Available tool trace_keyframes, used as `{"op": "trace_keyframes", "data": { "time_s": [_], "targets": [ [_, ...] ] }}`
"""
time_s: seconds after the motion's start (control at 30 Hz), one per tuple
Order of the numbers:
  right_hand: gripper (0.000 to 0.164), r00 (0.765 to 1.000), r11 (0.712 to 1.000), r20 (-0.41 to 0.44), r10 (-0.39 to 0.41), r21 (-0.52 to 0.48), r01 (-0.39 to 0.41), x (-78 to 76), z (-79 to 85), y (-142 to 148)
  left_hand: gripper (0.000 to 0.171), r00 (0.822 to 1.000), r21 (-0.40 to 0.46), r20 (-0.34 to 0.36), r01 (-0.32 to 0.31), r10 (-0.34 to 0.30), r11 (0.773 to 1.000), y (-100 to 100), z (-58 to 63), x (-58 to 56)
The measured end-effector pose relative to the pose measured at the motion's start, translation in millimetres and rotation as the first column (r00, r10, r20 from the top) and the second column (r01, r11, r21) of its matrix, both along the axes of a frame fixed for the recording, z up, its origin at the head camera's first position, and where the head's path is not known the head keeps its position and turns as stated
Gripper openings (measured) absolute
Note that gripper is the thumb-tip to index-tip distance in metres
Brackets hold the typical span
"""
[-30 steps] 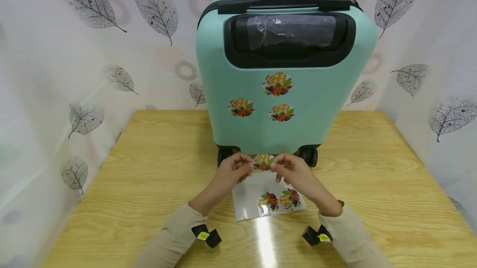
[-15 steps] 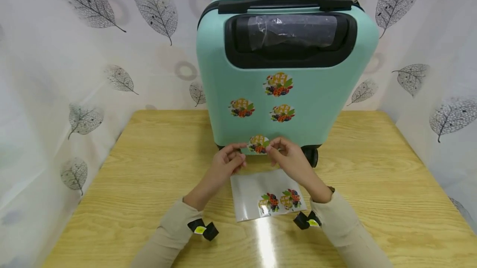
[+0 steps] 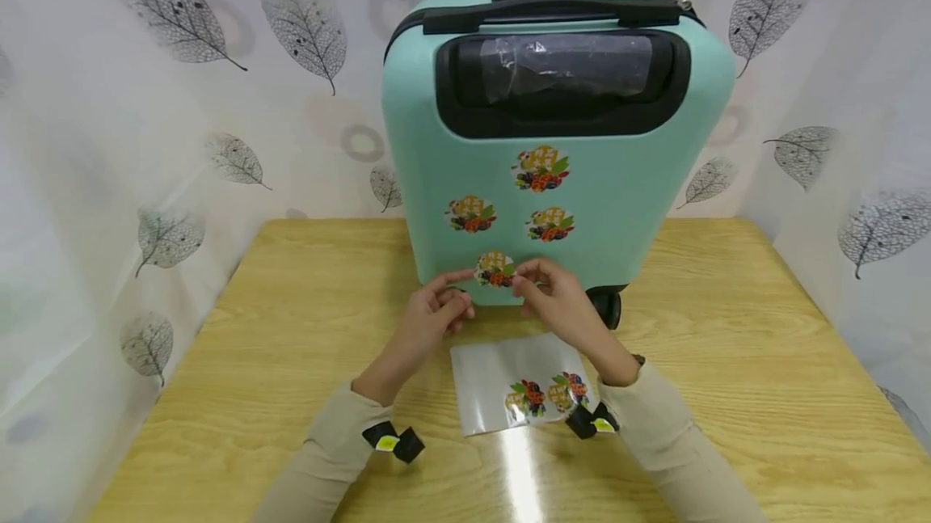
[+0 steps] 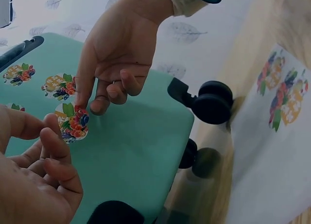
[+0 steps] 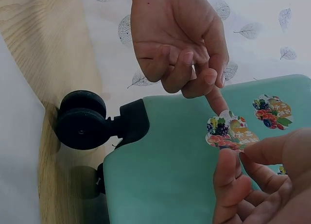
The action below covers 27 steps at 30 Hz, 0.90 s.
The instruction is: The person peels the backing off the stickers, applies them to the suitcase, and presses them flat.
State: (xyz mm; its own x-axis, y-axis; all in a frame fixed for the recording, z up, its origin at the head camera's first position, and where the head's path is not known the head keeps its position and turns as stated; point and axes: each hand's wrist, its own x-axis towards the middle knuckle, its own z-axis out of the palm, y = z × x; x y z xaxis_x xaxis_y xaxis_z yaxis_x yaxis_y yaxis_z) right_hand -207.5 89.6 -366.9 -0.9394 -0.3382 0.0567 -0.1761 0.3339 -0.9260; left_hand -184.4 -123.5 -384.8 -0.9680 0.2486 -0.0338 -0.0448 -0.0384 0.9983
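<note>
A round fruit-print sticker (image 3: 494, 269) lies against or just in front of the lower part of a mint-green suitcase (image 3: 614, 200); whether it adheres is unclear. My right hand (image 3: 558, 301) pinches the sticker's right edge between thumb and fingertips, as the right wrist view also shows. On the opposite edge, the straight index finger of my left hand (image 3: 429, 314) touches the sticker, while its other fingers are loosely curled. Higher on the shell are three similar stickers, the top one (image 3: 541, 168), a left one (image 3: 470, 214) and a right one (image 3: 550, 224).
A glossy backing sheet (image 3: 483, 377) with two fruit stickers (image 3: 525, 399) lies on the wooden table (image 3: 305, 361) before the suitcase. One black wheel (image 3: 605, 309) shows at the suitcase's lower right. Leaf-patterned cloth (image 3: 305, 151) hangs behind and at both sides.
The sticker has risen from above the backing sheet to the suitcase's lower front and shifted slightly left. Both hands moved up with it; my left hand went from pinching its edge to touching it.
</note>
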Motion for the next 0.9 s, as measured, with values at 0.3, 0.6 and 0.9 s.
{"op": "trace_keyframes", "data": {
  "time_s": [0.3,0.6,0.9],
  "targets": [
    [0.022,0.998,0.999,-0.04,-0.05,-0.012,0.049,-2.1,-3.5,-4.2,0.039,1.0,-0.004,-0.004,-0.006,0.006,1.0,3.4,-1.4,-3.6],
    [0.019,0.993,0.996,-0.076,-0.087,-0.015,0.086,-2.7,-8.3,-5.9,0.039,1.0,0.026,0.008,-0.021,0.021,0.999,6.2,-1.5,-5.2],
    [0.022,0.991,0.996,-0.094,-0.09,-0.003,0.091,-2.3,-11.8,-7.3,0.04,1.0,-0.004,-0.016,-0.018,0.018,1.0,5.5,-2.5,-5.2]
  ]
}}
